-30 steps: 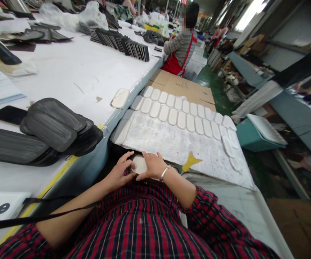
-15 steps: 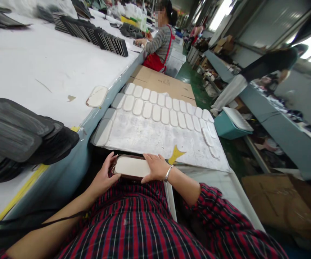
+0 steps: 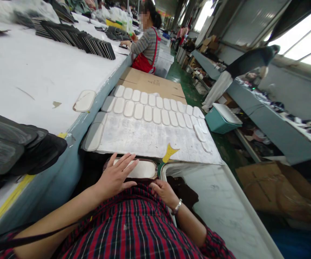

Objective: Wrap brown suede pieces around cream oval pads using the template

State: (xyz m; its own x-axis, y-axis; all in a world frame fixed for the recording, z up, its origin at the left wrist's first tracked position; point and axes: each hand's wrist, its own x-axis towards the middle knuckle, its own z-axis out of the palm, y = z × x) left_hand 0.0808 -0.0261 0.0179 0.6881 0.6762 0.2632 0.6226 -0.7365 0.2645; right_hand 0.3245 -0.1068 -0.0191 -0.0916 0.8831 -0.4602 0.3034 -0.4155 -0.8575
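Left hand (image 3: 116, 176), fingers spread flat, presses on the white oval pad (image 3: 142, 169), which lies on the person's lap at the near edge of the white board (image 3: 144, 138). Right hand (image 3: 164, 191), loosely curled and holding nothing, rests just near and right of the pad, fingertips by its dark rim. Rows of white pads (image 3: 155, 109) line the board's far side; a yellow scrap (image 3: 169, 153) lies near its near edge.

The white pad (image 3: 142, 169) under the left hand (image 3: 115, 177) looks matt and smooth, like foam. The board (image 3: 150, 138) beyond it is scuffed and chalky. Far behind lies plain brown cardboard (image 3: 150, 82). Dark ribbed rubbery pieces (image 3: 15, 144) sit on the left table (image 3: 36, 72), whose top is matt white.
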